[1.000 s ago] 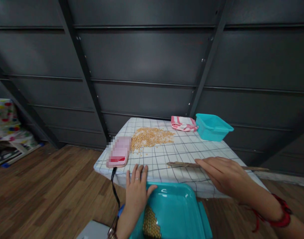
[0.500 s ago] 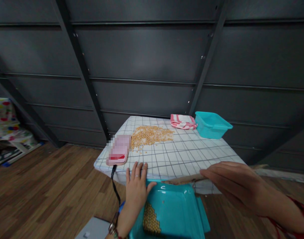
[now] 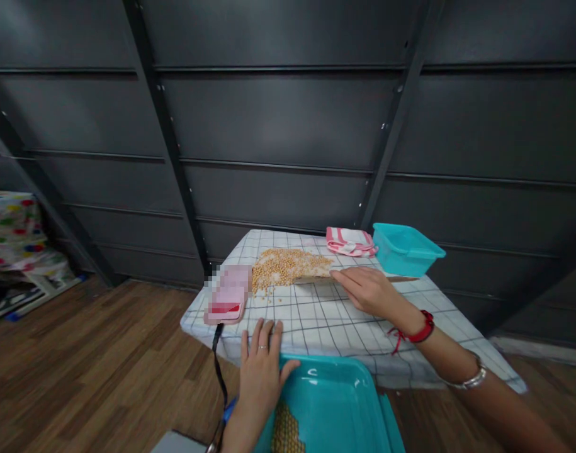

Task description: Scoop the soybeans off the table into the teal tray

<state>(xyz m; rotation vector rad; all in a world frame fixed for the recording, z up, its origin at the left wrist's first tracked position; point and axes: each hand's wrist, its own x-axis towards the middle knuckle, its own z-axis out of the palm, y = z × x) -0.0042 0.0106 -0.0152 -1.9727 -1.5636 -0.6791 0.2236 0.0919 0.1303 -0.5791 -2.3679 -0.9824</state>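
Observation:
A loose pile of yellow soybeans (image 3: 278,264) lies on a white checked tablecloth (image 3: 316,318). My right hand (image 3: 370,292) is closed on a thin brownish strip, which looks like a piece of cardboard (image 3: 311,279). Its long edge stands at the near right side of the pile. Below the table's front edge is a teal plastic bin (image 3: 332,362) with more beans (image 3: 286,431) in its left part. My left hand (image 3: 262,371) rests at the bin's left rim and the cloth edge, fingers stretched out and thumb over the rim.
A pink phone (image 3: 231,289) with a black strap lies left of the pile. At the back right are a folded red-and-white cloth (image 3: 350,241) and a small teal basket (image 3: 405,250). A dark panelled wall (image 3: 278,119) rises behind the table.
My right hand has carried the cardboard strip from above the bin forward and up to the bean pile. The left hand stays at the bin's rim. The view has tilted slightly.

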